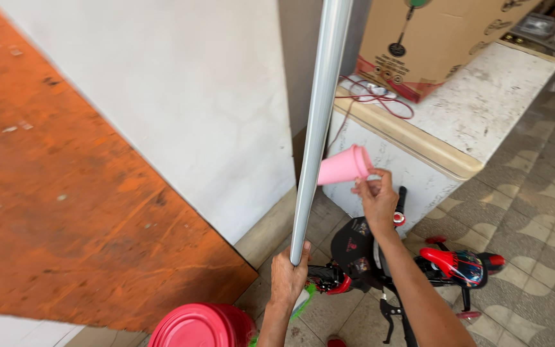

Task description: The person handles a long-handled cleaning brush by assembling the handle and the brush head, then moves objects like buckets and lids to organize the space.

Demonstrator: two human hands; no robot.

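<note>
Presently, the left hand [288, 277] is gripping the grey pipe's [319, 122] lower end; the right hand [376, 198] is pinching a tilted pink cup [344, 166] touching the pipe.

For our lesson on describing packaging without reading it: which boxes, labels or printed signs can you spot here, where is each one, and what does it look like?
Cardboard box: top right, on the white chest-like cabinet; large, brown, with a red band along its lower edge and dark printed pictures of a standing fan.
Small round emblem: on the black seat of the toy motorbike below the right hand; red on black.
</note>
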